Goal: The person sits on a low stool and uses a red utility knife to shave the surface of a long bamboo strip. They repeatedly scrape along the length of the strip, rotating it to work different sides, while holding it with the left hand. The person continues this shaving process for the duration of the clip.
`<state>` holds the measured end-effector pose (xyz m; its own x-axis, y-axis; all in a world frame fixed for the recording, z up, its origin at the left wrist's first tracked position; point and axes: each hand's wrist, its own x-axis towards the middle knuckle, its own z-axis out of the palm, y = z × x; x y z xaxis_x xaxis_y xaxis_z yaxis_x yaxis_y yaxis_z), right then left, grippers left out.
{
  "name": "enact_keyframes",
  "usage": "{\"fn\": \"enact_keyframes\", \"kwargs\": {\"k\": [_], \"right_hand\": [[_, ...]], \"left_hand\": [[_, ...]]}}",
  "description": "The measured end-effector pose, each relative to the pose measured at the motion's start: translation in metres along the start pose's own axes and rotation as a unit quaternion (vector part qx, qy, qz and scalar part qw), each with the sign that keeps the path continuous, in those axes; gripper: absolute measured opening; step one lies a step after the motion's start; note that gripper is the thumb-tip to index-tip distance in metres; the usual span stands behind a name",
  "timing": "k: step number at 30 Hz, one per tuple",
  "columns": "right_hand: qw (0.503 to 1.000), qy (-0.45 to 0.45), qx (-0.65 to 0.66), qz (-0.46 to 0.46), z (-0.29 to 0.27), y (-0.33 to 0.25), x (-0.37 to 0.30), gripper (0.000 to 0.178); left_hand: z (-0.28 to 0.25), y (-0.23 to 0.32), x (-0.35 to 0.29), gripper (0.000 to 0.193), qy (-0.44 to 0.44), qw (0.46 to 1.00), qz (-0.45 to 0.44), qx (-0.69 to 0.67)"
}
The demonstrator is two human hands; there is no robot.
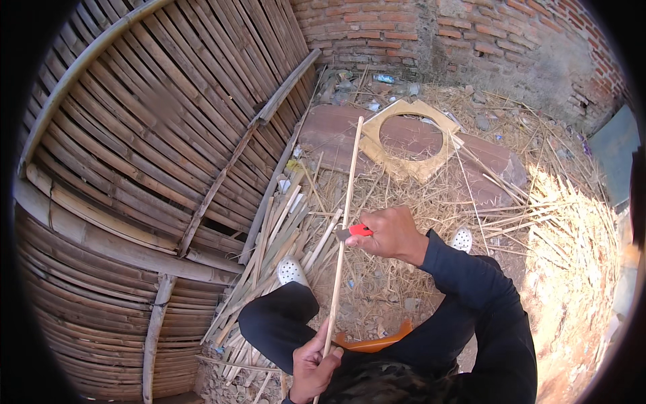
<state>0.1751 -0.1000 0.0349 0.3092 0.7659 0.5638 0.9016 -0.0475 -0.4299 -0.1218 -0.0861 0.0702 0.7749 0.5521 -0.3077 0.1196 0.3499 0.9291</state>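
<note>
A long, pale bamboo strip [334, 296] runs upward from my lap, past my knees. My left hand [315, 365] is closed round its lower end. My right hand [390, 232] grips the red handle of a short, wide-bladed knife [342, 233], and the grey blade lies against the strip about midway along. The strip's far end points towards a square, tan board with a round hole [369, 143]. Most of the knife's handle is hidden in my fist.
Split bamboo strips [274, 250] lie heaped by my left foot; more strips [498, 185] lie ahead to the right. Straw and shavings [431, 202] cover the ground. A bamboo slat wall [134, 128] rises on the left, a brick wall [377, 30] at the back. An orange seat edge [377, 342] shows below me.
</note>
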Motion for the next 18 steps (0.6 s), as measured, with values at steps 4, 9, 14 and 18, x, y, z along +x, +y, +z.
{"fn": "enact_keyframes", "kwargs": {"k": [4, 9, 14, 18], "right_hand": [[0.998, -0.012, -0.047, -0.038, -0.002, -0.003, -0.002, 0.063], [0.999, -0.001, -0.039, 0.034, -0.001, 0.032, 0.008, 0.063], [0.999, -0.017, -0.040, 0.026, 0.000, 0.026, 0.003, 0.065], [0.977, 0.038, -0.120, 0.170, -0.015, 0.111, 0.026, 0.068]], "left_hand": [[0.004, -0.003, -0.002, 0.065, -0.008, 0.999, 0.000, -0.032], [-0.002, -0.008, -0.002, 0.064, -0.036, 0.999, 0.001, 0.005], [0.001, -0.008, -0.009, 0.063, -0.029, 0.999, -0.003, -0.027], [0.005, -0.005, -0.019, 0.056, -0.091, 0.994, -0.006, 0.057]]}}
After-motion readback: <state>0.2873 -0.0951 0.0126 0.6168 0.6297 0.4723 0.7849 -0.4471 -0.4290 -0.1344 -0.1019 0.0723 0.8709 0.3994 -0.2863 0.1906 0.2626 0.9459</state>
